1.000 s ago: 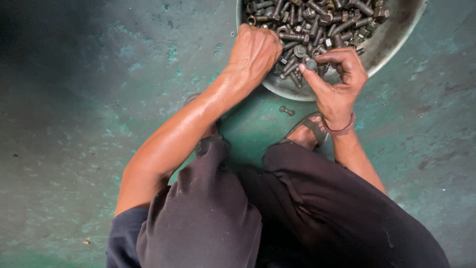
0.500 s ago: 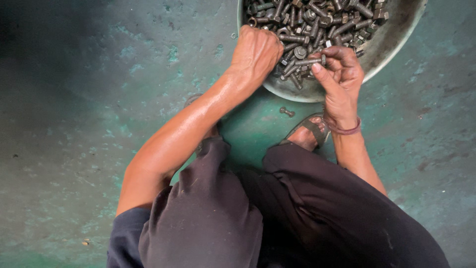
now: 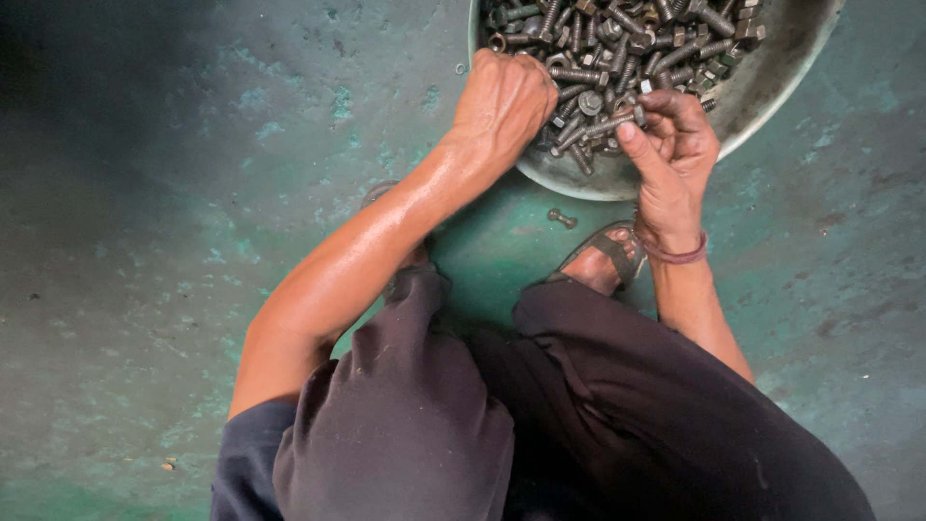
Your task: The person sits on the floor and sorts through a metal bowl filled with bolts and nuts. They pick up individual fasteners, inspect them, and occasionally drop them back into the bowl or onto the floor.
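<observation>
Left hand fisted, knuckles up; right hand pinching, fingers curled.

Right hand pinches a bolt over the metal bowl.

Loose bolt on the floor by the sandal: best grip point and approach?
Take the bolt by its shank, pinching across it from straight above. It lies flat on the green floor, alone, between the basin and the sandal, so the top is open. The ends look thicker, so the middle likely gives the steadiest pinch.
</observation>
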